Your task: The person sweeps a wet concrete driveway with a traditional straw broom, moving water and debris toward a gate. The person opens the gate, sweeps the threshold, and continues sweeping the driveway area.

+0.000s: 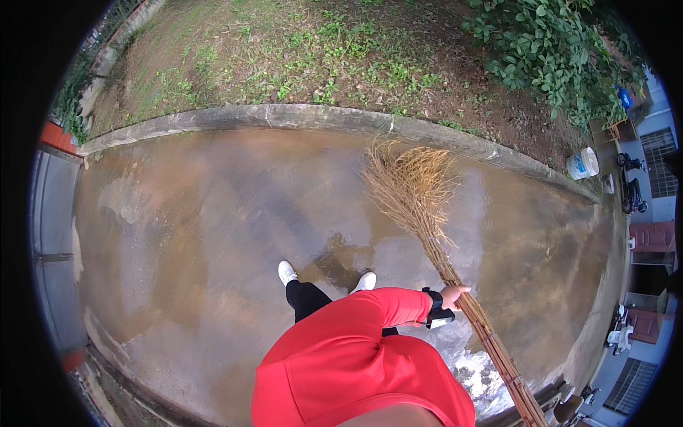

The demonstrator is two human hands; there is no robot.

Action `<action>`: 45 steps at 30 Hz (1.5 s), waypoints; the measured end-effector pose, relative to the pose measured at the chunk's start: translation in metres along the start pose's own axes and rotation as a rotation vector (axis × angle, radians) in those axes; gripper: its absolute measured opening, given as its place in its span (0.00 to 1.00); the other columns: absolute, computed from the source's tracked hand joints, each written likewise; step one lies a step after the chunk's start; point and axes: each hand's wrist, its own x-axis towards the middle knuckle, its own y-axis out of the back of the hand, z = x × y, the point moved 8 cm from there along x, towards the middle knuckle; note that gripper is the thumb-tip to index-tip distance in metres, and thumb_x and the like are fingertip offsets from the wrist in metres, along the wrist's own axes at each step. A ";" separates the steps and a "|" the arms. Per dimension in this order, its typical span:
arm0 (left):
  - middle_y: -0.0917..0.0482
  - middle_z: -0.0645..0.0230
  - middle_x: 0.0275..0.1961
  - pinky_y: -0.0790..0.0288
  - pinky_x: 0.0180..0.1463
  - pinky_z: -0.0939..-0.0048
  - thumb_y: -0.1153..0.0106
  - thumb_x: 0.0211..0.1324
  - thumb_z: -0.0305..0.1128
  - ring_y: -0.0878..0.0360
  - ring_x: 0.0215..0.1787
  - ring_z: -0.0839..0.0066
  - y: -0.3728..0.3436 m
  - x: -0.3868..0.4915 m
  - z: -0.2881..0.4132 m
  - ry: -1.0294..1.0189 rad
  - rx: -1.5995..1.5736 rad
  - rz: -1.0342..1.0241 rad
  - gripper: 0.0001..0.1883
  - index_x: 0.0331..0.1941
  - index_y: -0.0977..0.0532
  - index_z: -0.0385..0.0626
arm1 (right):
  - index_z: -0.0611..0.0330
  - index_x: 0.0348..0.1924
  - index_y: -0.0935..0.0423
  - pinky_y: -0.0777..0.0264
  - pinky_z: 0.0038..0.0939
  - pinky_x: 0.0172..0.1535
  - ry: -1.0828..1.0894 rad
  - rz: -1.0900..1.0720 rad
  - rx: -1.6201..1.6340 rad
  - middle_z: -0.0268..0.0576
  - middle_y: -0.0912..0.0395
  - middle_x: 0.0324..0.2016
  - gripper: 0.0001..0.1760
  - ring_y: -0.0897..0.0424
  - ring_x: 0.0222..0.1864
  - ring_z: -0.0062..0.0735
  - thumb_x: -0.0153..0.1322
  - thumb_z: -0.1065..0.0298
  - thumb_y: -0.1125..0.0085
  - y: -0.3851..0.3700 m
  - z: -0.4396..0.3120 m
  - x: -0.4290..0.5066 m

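Note:
My left hand (453, 297), reaching across in front of my body with a dark band and a small device at the wrist, is closed around the stick handle of a long twig broom (443, 267). The broom slants from the lower right up to its spread bristles (413, 181), which lie over the wet pavement near the concrete curb. Binding shows at several places along the handle. My right hand is out of view. White shoes (287, 272) stand on the wet concrete (240, 213), below black trousers and a red top.
A low concrete curb (320, 117) borders weedy soil ahead. A white bucket (582, 164) sits by a leafy bush (539, 48) at the right. Beyond are a parked scooter (632, 184) and a building with barred windows. A grey metal gate (56, 213) stands at the left.

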 end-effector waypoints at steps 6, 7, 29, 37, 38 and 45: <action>0.24 0.67 0.38 0.29 0.49 0.55 0.39 0.51 0.42 0.22 0.40 0.67 0.314 -0.191 0.199 -0.372 -0.185 0.344 0.14 0.37 0.30 0.51 | 0.64 0.27 0.31 0.30 0.33 0.35 -0.158 -0.487 0.160 0.42 0.29 0.24 0.10 0.27 0.29 0.32 0.70 0.68 0.55 -0.288 0.104 -0.136; 0.24 0.66 0.40 0.29 0.50 0.54 0.39 0.51 0.42 0.22 0.41 0.66 0.357 -0.231 0.216 -0.393 -0.173 0.333 0.15 0.38 0.31 0.50 | 0.64 0.26 0.32 0.30 0.33 0.35 -0.121 -0.595 0.137 0.42 0.29 0.23 0.09 0.27 0.27 0.32 0.69 0.69 0.56 -0.337 0.111 -0.172; 0.22 0.63 0.36 0.29 0.55 0.58 0.46 0.58 0.37 0.21 0.42 0.64 0.338 -0.455 0.196 -0.815 -0.490 0.129 0.09 0.33 0.30 0.44 | 0.62 0.30 0.31 0.30 0.33 0.41 -0.177 -0.854 0.380 0.40 0.29 0.26 0.10 0.27 0.33 0.31 0.71 0.65 0.53 -0.343 0.077 -0.253; 0.22 0.69 0.35 0.28 0.49 0.65 0.42 0.56 0.39 0.22 0.40 0.72 0.096 -0.331 0.043 -0.286 -0.237 -0.114 0.10 0.33 0.30 0.47 | 0.61 0.26 0.33 0.29 0.33 0.36 0.116 -0.301 0.077 0.41 0.30 0.23 0.12 0.27 0.28 0.31 0.71 0.63 0.56 -0.108 -0.016 -0.172; 0.22 0.69 0.35 0.27 0.47 0.65 0.41 0.55 0.41 0.22 0.40 0.73 0.084 -0.319 0.022 -0.199 -0.222 -0.109 0.11 0.33 0.30 0.48 | 0.61 0.26 0.33 0.29 0.33 0.36 0.129 -0.260 0.057 0.41 0.30 0.23 0.12 0.27 0.28 0.31 0.71 0.63 0.56 -0.092 -0.019 -0.183; 0.22 0.68 0.39 0.28 0.50 0.57 0.42 0.54 0.42 0.21 0.42 0.69 0.186 -0.318 0.031 -0.069 -0.061 0.051 0.13 0.38 0.29 0.47 | 0.59 0.25 0.34 0.28 0.33 0.34 0.155 -0.200 0.001 0.41 0.30 0.21 0.12 0.28 0.26 0.31 0.71 0.64 0.56 -0.085 -0.016 -0.280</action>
